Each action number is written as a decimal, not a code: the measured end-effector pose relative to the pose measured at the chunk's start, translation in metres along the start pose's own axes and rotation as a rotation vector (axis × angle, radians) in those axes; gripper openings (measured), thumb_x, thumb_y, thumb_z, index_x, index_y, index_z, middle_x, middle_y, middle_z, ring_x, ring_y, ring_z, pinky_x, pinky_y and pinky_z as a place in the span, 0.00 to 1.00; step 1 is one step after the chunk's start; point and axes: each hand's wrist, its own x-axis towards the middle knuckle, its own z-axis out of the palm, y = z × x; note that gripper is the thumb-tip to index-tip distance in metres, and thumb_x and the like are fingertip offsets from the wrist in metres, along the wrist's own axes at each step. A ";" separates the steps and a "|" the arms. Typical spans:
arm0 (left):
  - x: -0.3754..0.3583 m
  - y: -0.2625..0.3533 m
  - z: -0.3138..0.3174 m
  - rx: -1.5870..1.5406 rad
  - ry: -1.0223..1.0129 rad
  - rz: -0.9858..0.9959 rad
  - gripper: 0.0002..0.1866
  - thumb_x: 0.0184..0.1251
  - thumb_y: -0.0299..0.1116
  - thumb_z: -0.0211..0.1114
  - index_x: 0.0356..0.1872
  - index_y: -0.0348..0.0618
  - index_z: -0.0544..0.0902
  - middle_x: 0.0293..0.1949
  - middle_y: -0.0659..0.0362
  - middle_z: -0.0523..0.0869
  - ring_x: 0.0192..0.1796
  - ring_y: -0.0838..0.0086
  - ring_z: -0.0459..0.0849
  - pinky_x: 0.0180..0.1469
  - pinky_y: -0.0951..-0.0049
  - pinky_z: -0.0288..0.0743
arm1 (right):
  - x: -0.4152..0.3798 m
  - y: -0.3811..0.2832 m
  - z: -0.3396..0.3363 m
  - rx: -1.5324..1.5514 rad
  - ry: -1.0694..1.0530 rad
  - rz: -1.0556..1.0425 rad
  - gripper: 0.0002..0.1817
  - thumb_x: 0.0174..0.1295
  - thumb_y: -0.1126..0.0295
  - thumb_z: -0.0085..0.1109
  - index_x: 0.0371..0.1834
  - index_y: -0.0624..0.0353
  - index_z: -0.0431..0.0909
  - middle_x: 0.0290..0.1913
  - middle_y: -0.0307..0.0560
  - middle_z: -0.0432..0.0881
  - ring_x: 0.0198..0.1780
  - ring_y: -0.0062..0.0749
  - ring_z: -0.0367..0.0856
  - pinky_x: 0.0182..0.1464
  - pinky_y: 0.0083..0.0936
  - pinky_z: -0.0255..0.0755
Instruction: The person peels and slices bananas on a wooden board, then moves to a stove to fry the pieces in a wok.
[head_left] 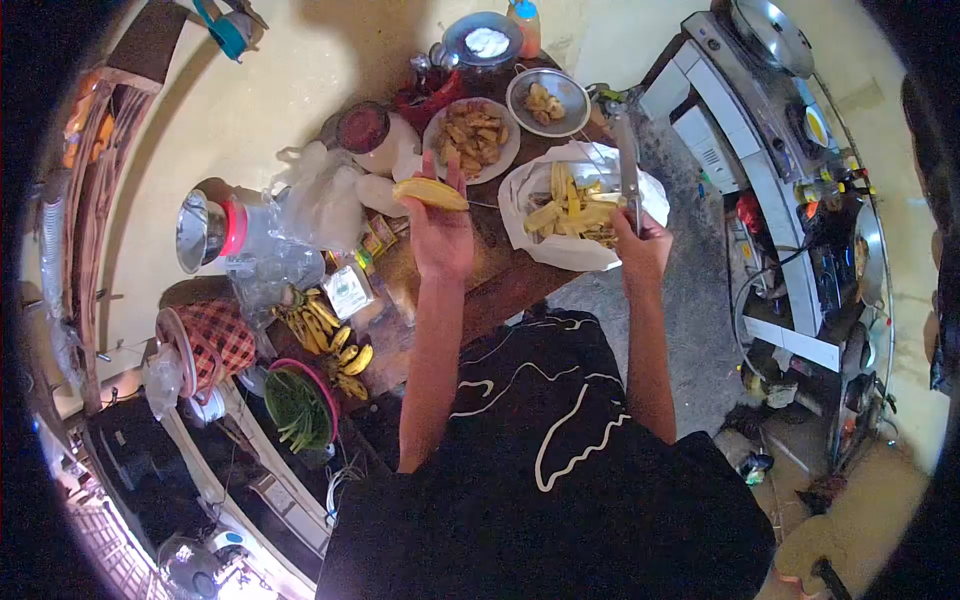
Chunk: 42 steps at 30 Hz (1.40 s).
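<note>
In my left hand (440, 235) a pale yellow banana (430, 193) lies across the palm, with the fingertips showing beyond it. My right hand (642, 245) is closed round the handle of a knife (627, 160), its broad blade pointing up and away from me. Between the hands, a white plastic bag (515, 205) lies spread at the table's edge with banana peels (572, 205) in it. Just past the banana stands a plate (512, 160) of golden-brown fried pieces (472, 135). Behind the knife, a strainer (580, 95) holds several more such pieces (544, 104).
Unpeeled bananas (320, 325) lie at the table's left, beside a pink-rimmed basket (330, 400) of green leaves. Plastic bags (325, 200) and a red-lidded container (365, 130) are beyond. A bowl (460, 40) of white powder sits far back. A tiled counter (800, 290) runs along the right.
</note>
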 end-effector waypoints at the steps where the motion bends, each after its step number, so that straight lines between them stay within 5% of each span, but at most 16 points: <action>1: 0.001 0.000 -0.002 0.021 -0.012 -0.031 0.25 0.68 0.52 0.53 0.58 0.48 0.71 0.65 0.60 0.69 0.65 0.59 0.70 0.72 0.59 0.58 | 0.006 0.001 -0.004 -0.069 -0.013 -0.014 0.10 0.56 0.68 0.67 0.33 0.66 0.84 0.25 0.37 0.81 0.21 0.16 0.72 0.22 0.18 0.64; 6: -0.007 -0.009 0.005 0.138 0.037 -0.239 0.24 0.70 0.51 0.52 0.58 0.44 0.71 0.55 0.56 0.77 0.59 0.63 0.76 0.68 0.61 0.65 | 0.039 0.016 -0.012 -0.480 -0.136 -0.057 0.14 0.54 0.64 0.69 0.34 0.66 0.85 0.25 0.39 0.83 0.24 0.18 0.76 0.26 0.23 0.69; 10: -0.016 -0.020 0.012 0.257 -0.106 -0.397 0.24 0.73 0.49 0.51 0.60 0.42 0.70 0.47 0.59 0.78 0.46 0.70 0.78 0.55 0.68 0.72 | 0.042 0.008 -0.009 -0.594 -0.146 -0.082 0.17 0.53 0.60 0.70 0.33 0.66 0.85 0.24 0.40 0.83 0.24 0.17 0.77 0.26 0.24 0.70; 15: -0.020 -0.039 0.028 0.526 -0.222 -0.574 0.20 0.74 0.46 0.51 0.54 0.38 0.68 0.39 0.60 0.77 0.40 0.74 0.75 0.45 0.72 0.71 | 0.026 -0.015 0.014 -0.143 -0.256 -0.003 0.17 0.53 0.61 0.71 0.34 0.67 0.84 0.26 0.39 0.83 0.25 0.17 0.76 0.28 0.20 0.71; 24: -0.028 -0.056 0.046 1.137 -0.521 -0.283 0.12 0.74 0.35 0.52 0.49 0.38 0.65 0.42 0.52 0.77 0.44 0.71 0.77 0.47 0.71 0.71 | 0.018 -0.045 0.033 -0.079 -0.310 -0.119 0.14 0.53 0.64 0.71 0.34 0.66 0.84 0.26 0.36 0.82 0.27 0.15 0.74 0.29 0.17 0.69; 33: -0.021 -0.050 0.045 1.499 -0.618 -0.011 0.14 0.70 0.32 0.54 0.52 0.37 0.72 0.45 0.46 0.79 0.45 0.54 0.77 0.51 0.62 0.69 | 0.024 -0.051 0.035 -0.199 -0.311 -0.161 0.13 0.56 0.63 0.67 0.31 0.65 0.83 0.20 0.32 0.76 0.22 0.14 0.67 0.23 0.19 0.61; 36: -0.018 -0.047 0.045 1.456 -0.600 0.012 0.14 0.70 0.32 0.53 0.53 0.38 0.73 0.47 0.44 0.78 0.47 0.52 0.76 0.53 0.62 0.68 | 0.029 -0.041 0.037 -0.357 -0.293 -0.227 0.14 0.58 0.61 0.66 0.31 0.65 0.83 0.19 0.31 0.75 0.21 0.14 0.66 0.22 0.20 0.61; 39: -0.015 -0.051 0.028 1.502 -0.580 0.084 0.15 0.74 0.35 0.48 0.55 0.37 0.69 0.48 0.48 0.77 0.51 0.60 0.76 0.57 0.66 0.67 | 0.025 -0.033 0.049 -0.183 -0.236 -0.161 0.16 0.59 0.60 0.64 0.30 0.66 0.83 0.19 0.32 0.75 0.20 0.15 0.67 0.22 0.21 0.60; 42: -0.019 -0.054 0.028 1.124 -0.387 -0.114 0.13 0.74 0.32 0.49 0.54 0.37 0.70 0.47 0.53 0.77 0.49 0.66 0.75 0.56 0.66 0.68 | 0.023 -0.034 0.056 -0.040 -0.259 -0.047 0.14 0.58 0.62 0.65 0.30 0.65 0.83 0.20 0.31 0.75 0.19 0.14 0.66 0.21 0.19 0.58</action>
